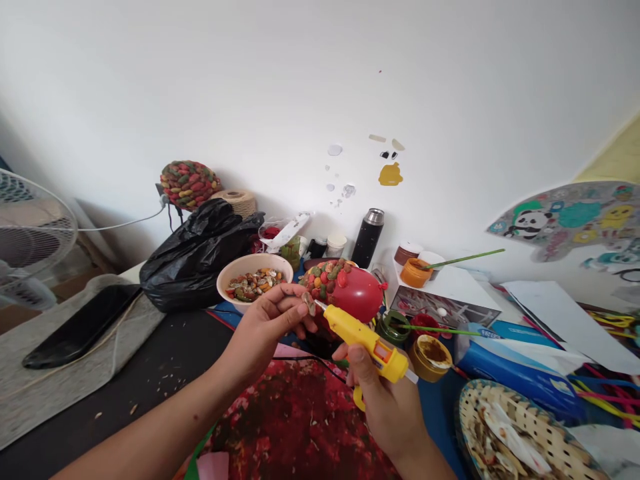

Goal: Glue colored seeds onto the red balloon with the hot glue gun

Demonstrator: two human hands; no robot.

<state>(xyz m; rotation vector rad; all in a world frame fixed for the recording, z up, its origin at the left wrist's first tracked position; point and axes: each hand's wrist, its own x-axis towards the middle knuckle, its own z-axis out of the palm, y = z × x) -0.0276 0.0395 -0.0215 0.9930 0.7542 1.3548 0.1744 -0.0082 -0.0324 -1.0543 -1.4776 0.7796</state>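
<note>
My left hand pinches a small brownish nutshell piece between thumb and fingers. In my right hand is a yellow hot glue gun, its metal nozzle close to the shell; whether they touch I cannot tell. Just behind both lies a red balloon, its left part covered with painted shells in red, green, orange and brown. A pale bowl of mixed shell pieces stands beyond my left hand.
Open paint jars with green sticks stand right of the balloon. A woven basket with shells sits at lower right, near a blue tissue pack. A black plastic bag, phone-like black slab and fan are left. A thermos stands behind.
</note>
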